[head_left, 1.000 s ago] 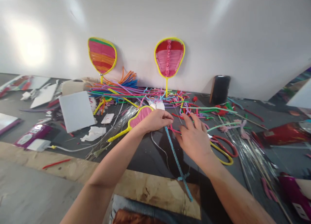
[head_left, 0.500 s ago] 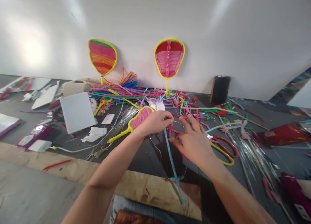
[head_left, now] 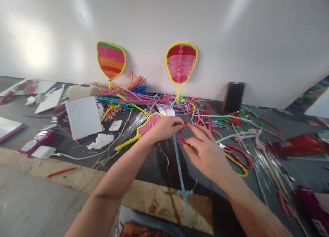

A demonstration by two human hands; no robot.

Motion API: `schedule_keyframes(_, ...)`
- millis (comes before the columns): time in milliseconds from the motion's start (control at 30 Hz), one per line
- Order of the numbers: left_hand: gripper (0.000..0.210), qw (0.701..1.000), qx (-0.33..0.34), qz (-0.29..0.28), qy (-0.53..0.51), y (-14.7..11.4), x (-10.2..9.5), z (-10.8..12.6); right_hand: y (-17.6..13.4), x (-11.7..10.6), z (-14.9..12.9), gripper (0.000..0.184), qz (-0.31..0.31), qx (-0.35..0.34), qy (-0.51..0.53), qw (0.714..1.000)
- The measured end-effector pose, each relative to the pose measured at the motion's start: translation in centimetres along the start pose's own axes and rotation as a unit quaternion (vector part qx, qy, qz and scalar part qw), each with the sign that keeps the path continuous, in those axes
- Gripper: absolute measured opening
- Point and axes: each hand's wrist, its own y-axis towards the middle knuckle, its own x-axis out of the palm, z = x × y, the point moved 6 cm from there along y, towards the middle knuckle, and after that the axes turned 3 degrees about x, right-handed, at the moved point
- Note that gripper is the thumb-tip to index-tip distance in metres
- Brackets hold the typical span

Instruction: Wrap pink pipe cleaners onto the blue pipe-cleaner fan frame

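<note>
My left hand point(head_left: 168, 129) pinches the upper end of a stem wrapped in light-blue pipe cleaner point(head_left: 180, 165), which hangs toward me with a short blue crosspiece near its lower part. Thin bare wire curls beside this stem. Close to the left fingertips, my right hand point(head_left: 205, 147) has its fingers bent around a red pipe cleaner point(head_left: 181, 138), which loops between the two hands. The exact grip of the right fingers is partly hidden. Under my left wrist lies a small pink fan with a yellow rim point(head_left: 153, 122).
Two colourful yellow-edged fans, one striped point(head_left: 111, 60) and one pink point(head_left: 181, 63), stand against the white board. Scissors point(head_left: 238, 158) lie right of my right hand. Around them are loose pipe cleaners point(head_left: 123, 96), a phone point(head_left: 233, 97), a white card point(head_left: 83, 118) and a red can point(head_left: 300, 143).
My right hand has moved closer to my left fingertips, its fingers drawing together at the red pipe cleaner. The blue stem's lower end has swung slightly left.
</note>
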Motion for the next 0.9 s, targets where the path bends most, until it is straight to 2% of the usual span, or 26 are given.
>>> schedule_keyframes(67,0.019,0.999,-0.005,-0.016,-0.027,0.0,0.1,0.0,0.1,-0.7,0.8,0.021,0.01,0.023,0.06,0.998)
schedule_keyframes(233,0.02,0.99,-0.02,-0.087,-0.106,-0.3,0.3,0.5,0.2,-1.8,4.2,0.023,0.001,0.171,0.154,0.973)
schedule_keyframes(300,0.02,0.986,-0.035,-0.105,-0.123,-0.5,0.4,0.6,0.3,-1.9,4.9,0.024,0.01,0.194,0.185,0.963)
schedule_keyframes(367,0.021,0.987,-0.043,-0.104,-0.114,-0.5,0.4,0.6,0.4,-2.2,4.9,0.023,0.04,0.186,0.192,0.963)
schedule_keyframes(433,0.021,0.992,-0.035,-0.097,-0.078,-0.4,0.5,0.7,0.5,-2.4,4.0,0.021,0.069,0.138,0.168,0.974)
schedule_keyframes(533,0.023,0.996,-0.009,-0.09,-0.029,-0.3,0.7,1.0,0.6,-2.2,1.8,0.018,0.059,0.026,0.146,0.987)
schedule_keyframes(600,0.023,0.995,0.0,-0.094,-0.015,-0.3,0.9,1.3,0.5,-2.2,1.0,0.016,0.053,-0.017,0.15,0.987)
schedule_keyframes(667,0.024,0.994,-0.005,-0.106,-0.014,-0.4,1.0,1.5,0.5,-2.7,1.2,0.014,0.076,-0.01,0.149,0.986)
schedule_keyframes(800,0.023,0.991,-0.007,-0.129,-0.038,-0.8,1.1,2.3,0.4,-3.9,3.6,0.014,0.123,0.081,0.158,0.976)
schedule_keyframes(900,0.021,0.988,0.013,-0.139,-0.067,-1.1,1.3,3.2,0.5,-4.1,5.2,0.016,0.13,0.13,0.187,0.965)
